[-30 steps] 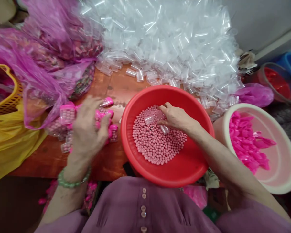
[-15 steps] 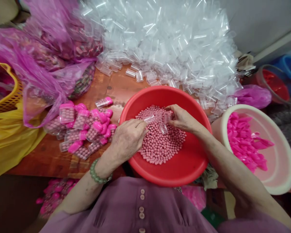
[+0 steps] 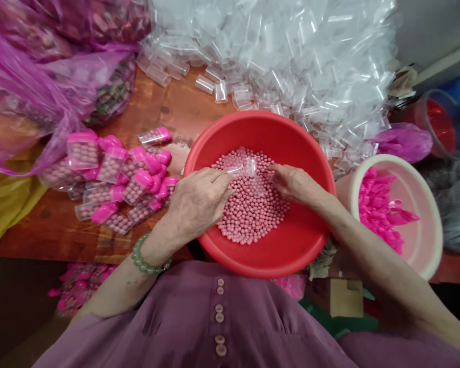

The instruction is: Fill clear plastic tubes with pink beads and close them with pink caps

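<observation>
A red basin (image 3: 299,245) holds many small pink beads (image 3: 249,214). My left hand (image 3: 203,199) is over the basin's left side, its fingers closed on a clear plastic container (image 3: 234,170). Another clear container (image 3: 250,166) lies by the end of that one, above the beads. At the right side of the beads is my right hand (image 3: 293,184), fingers bent and fingertips low at the bead pile; whether anything is between them is hidden. Filled containers with pink caps (image 3: 113,166) lie heaped on the table (image 3: 157,110), left of the basin.
Clear containers (image 3: 276,46) form a large heap behind the basin. At right stands a white bucket (image 3: 425,230) with pink caps (image 3: 379,204). Purple bags (image 3: 61,76) and a yellow bag (image 3: 7,199) lie at left. Below the table edge is a cardboard box (image 3: 345,296).
The view has shifted, so the basin and table appear higher. My right hand has come away from the clear container it was touching and is now down at the beads. My left hand keeps its container.
</observation>
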### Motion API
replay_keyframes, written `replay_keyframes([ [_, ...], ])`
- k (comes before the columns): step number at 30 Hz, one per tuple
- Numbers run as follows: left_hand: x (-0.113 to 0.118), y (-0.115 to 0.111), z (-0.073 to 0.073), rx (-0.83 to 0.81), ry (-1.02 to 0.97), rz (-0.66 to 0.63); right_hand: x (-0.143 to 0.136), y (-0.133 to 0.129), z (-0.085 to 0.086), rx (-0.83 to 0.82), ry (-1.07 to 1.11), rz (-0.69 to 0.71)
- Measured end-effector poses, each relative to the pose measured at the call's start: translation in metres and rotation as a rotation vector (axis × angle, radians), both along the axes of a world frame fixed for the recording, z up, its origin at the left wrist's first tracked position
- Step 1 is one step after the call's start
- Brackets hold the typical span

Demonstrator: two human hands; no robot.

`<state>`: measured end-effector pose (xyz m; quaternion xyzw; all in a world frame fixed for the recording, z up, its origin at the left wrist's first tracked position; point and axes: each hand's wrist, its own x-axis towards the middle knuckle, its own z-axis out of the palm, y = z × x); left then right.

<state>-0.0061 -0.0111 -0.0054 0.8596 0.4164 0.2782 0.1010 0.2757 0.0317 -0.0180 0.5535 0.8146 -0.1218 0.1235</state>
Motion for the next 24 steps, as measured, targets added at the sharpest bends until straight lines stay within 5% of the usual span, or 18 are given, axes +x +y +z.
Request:
replay_keyframes([
  [6,0.000,0.000,0.001,0.009,-0.023,-0.001,0.005,0.010,0.011,-0.162,0.047,-0.003],
  [14,0.001,0.000,0.001,-0.009,-0.023,-0.005,-0.003,-0.012,0.011,-0.285,0.085,0.021],
  [24,0.000,0.000,0.001,-0.039,0.000,0.003,-0.007,-0.027,0.011,-0.266,0.067,0.166],
])
